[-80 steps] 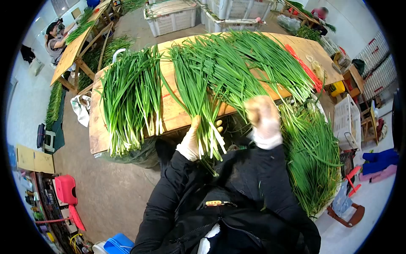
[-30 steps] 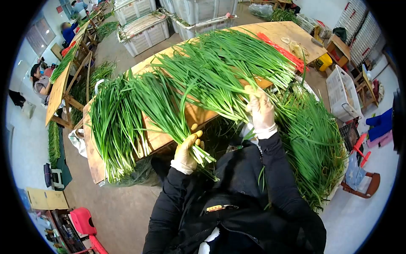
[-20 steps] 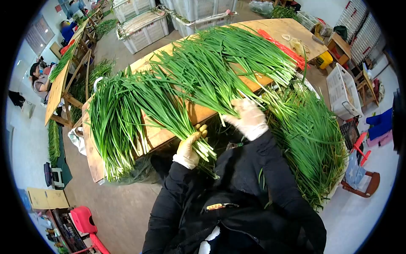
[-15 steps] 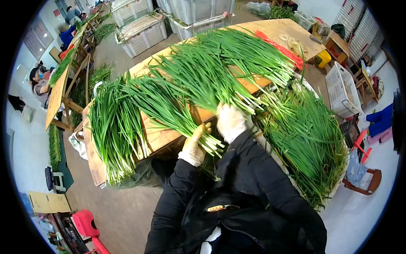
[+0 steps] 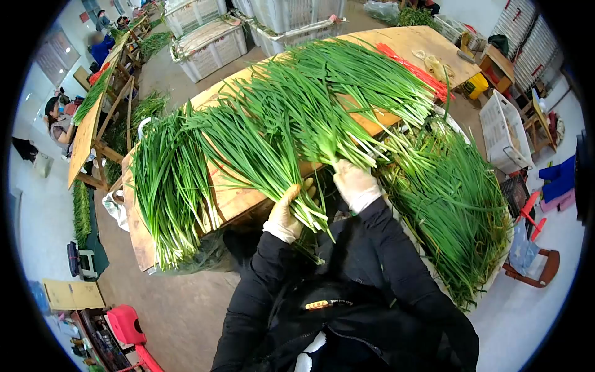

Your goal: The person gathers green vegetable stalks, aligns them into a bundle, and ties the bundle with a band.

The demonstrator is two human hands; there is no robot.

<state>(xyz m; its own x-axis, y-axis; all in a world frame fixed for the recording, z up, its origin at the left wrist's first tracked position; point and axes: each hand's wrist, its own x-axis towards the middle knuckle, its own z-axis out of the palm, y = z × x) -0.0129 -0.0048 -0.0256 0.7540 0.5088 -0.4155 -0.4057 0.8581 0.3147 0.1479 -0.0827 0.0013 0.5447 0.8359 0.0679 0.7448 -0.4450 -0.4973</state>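
Observation:
My left hand (image 5: 285,216), in a pale glove, is wrapped around the white stems of a bunch of garlic chives (image 5: 263,164) at the table's near edge. The leaves of that bunch fan out to the upper left over the wooden table (image 5: 229,193). My right hand (image 5: 358,186), gloved too, has its fingers closed at the stem ends of the middle pile of garlic chives (image 5: 304,102). Its fingertips are partly hidden among the stalks. Another pile of chives (image 5: 170,186) lies on the left of the table, and one more pile (image 5: 372,77) lies toward the far right.
A large heap of chives (image 5: 446,204) sits beside my right arm. Red ties (image 5: 415,71) lie on the table's far side. White crates (image 5: 214,49) are stacked behind. Several people work at a long bench (image 5: 93,124) on the left; a white crate (image 5: 505,133) stands at right.
My right hand has moved a little right and toward me at the stems of the middle pile. The chives in my left hand look fuller, and that hand has hardly moved.

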